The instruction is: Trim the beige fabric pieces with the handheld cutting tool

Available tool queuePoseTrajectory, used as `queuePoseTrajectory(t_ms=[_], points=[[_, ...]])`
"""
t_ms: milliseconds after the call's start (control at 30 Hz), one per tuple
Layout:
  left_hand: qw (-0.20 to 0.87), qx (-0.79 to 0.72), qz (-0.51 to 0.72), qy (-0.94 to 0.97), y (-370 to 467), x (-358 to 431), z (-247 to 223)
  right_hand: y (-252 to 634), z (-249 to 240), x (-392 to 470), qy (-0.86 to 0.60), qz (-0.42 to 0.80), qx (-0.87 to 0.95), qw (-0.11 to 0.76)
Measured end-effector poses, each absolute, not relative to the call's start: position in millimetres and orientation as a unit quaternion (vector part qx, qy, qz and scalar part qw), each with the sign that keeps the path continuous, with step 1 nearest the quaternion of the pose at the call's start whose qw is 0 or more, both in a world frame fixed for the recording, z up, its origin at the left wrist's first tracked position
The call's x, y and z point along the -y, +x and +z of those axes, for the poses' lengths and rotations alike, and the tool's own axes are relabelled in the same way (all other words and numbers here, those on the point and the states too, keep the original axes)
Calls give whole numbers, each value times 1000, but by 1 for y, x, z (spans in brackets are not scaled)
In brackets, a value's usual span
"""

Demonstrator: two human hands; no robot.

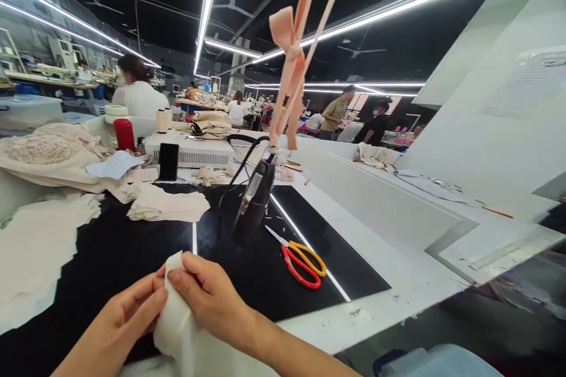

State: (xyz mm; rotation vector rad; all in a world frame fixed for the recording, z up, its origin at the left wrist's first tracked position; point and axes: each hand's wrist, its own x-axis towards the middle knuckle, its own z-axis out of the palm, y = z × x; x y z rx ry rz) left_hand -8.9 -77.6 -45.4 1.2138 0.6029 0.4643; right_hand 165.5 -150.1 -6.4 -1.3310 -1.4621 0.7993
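A strip of cream fabric (pixel 170 330) is pinched between my two hands near the front of the black work surface, its lower part draping down toward me. My left hand (pixel 132 312) grips it from the left, the fingertips and thumb closed on its edge. On the other side my right hand (pixel 212 291) holds the upper end, thumb pressed on top. Beyond them a black handheld tool (pixel 255 197) hangs from pink straps (pixel 294 65); its kind is unclear. Scissors (pixel 303 262) with one red and one yellow handle lie to the right.
Stacked cream fabric pieces (pixel 165 203) lie ahead, and a larger pile (pixel 39 253) spreads at the left. A phone (pixel 168 162) leans against a white box (pixel 194 150). A white partition (pixel 375 200) runs along the right. Several people work farther back.
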Motion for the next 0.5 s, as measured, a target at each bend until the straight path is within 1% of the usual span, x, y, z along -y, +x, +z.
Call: queuePoseTrajectory(t_ms=[100, 300, 400, 500], points=[[737, -302, 270, 540, -1, 79, -42, 165, -7, 139, -524, 357, 603, 484], [699, -317, 293, 570, 11, 64, -44, 173, -16, 109, -493, 381, 618, 479], [680, -311, 291, 597, 13, 56, -34, 176, -18, 96, -490, 379, 625, 474], [642, -295, 323, 630, 17, 48, -20, 180, -15, 83, -498, 369, 619, 482]])
